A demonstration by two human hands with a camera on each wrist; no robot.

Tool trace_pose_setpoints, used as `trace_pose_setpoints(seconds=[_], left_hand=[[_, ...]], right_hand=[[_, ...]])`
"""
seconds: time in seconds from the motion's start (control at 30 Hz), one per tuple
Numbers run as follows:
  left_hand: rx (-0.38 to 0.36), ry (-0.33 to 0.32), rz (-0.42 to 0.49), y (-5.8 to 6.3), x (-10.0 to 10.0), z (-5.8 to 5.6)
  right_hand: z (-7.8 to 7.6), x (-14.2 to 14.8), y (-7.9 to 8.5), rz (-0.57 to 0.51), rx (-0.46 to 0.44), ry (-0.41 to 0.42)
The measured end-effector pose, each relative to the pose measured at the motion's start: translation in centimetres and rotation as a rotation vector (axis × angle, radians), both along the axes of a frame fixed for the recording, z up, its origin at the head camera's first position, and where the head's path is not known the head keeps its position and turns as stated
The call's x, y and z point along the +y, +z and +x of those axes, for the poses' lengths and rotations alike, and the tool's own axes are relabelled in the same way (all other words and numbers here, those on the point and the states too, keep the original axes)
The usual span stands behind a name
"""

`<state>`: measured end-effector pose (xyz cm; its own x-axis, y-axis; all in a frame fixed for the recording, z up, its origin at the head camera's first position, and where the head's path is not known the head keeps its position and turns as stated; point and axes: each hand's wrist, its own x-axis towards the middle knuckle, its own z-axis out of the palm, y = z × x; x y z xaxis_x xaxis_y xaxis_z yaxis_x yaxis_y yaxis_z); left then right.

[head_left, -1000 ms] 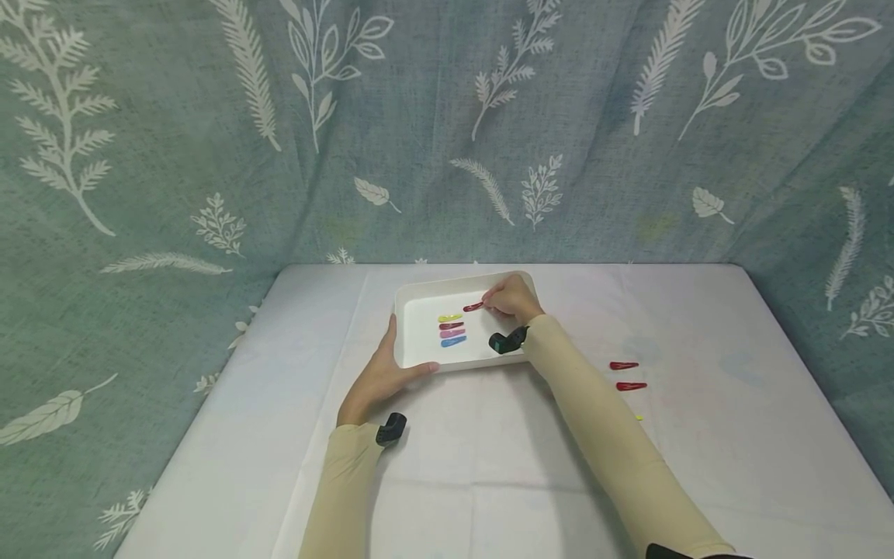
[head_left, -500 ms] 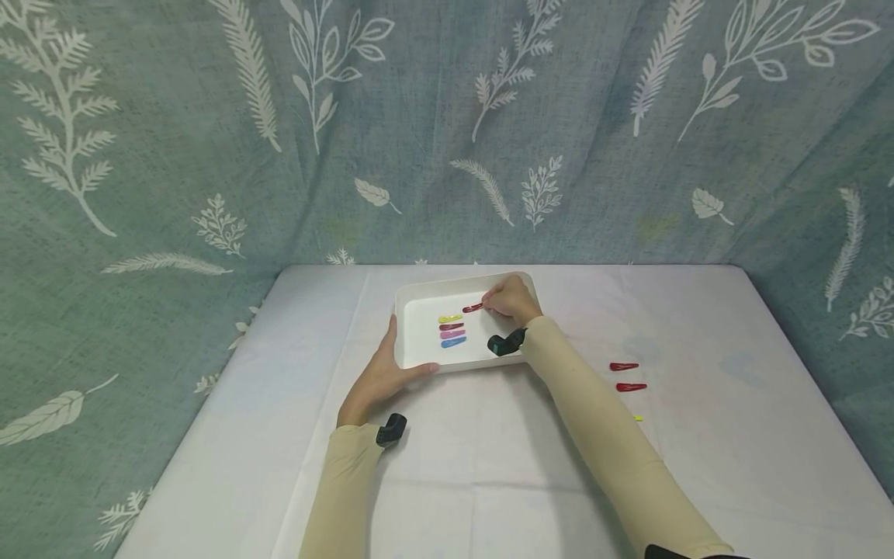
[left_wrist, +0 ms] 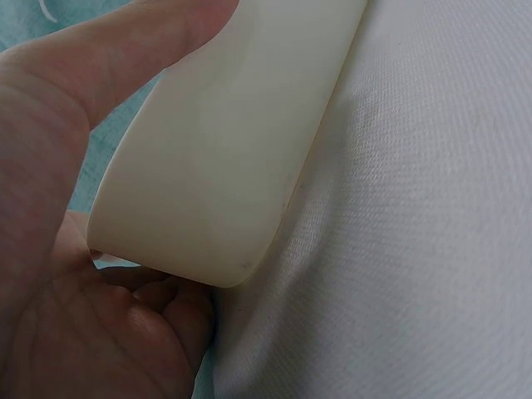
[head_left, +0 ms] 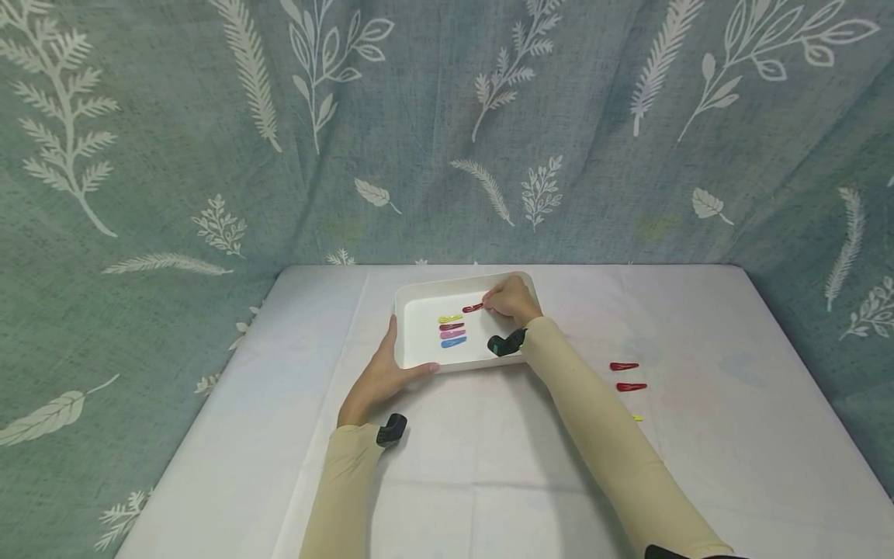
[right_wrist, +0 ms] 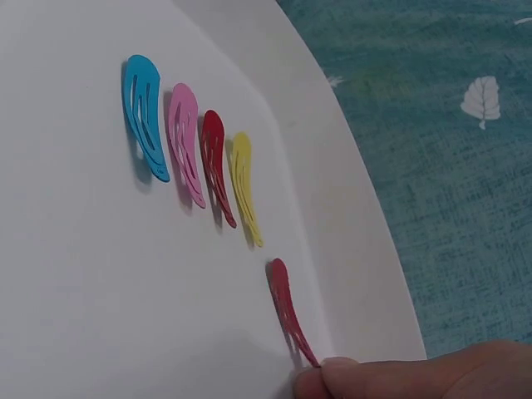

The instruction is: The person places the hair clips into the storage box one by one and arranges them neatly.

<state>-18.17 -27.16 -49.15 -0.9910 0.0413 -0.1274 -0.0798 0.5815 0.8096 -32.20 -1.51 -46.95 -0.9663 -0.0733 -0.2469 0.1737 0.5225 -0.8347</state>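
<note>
A white tray (head_left: 419,353) lies on the table, its left near corner held by my left hand (head_left: 382,380). The thumb (left_wrist: 158,41) rests along the near wall and the other fingers reach round the left side. Over the tray's right part, my right hand (head_left: 513,299) pinches the narrow end of a red snap hair clip (right_wrist: 287,307) between thumb and fingertip. Beside it in the tray lies a row of hair clips: yellow (right_wrist: 243,187), a second red clip (right_wrist: 214,162), pink (right_wrist: 184,141) and blue (right_wrist: 143,116). The held clip's wide end points left, close to the yellow one.
On the white tablecloth (head_left: 447,450) to the right lie two more red hair clips, an upper one (head_left: 624,366) and a lower one (head_left: 632,387). A bit of yellow (head_left: 637,418) shows past the right sleeve. A leaf-patterned cloth (head_left: 433,155) hangs behind the table.
</note>
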Motion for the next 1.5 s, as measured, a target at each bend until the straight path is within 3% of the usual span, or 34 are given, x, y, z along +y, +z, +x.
trace_pose_setpoints(seconds=[0.23,0.53,0.7,1.03,1.5], left_hand=[[0.001,0.003,-0.006,-0.1,0.1,0.1],[-0.002,-0.001,0.004,-0.3,0.2,0.3],[0.019,-0.01,0.01,-0.5,0.0,0.3],[0.002,0.003,-0.011,-0.5,0.0,0.2],[0.003,0.01,-0.01,0.0,0.1,0.0]], right_hand=[[0.4,0.2,0.0,-0.015,0.021,-0.009],[0.2,1.1,0.3,-0.081,-0.023,0.011],[0.7,1.9,1.7,-0.077,-0.039,0.025],[2.6,4.9,4.9,-0.126,0.026,0.129],[6.3,8.7,8.4,-0.102,0.14,0.136]])
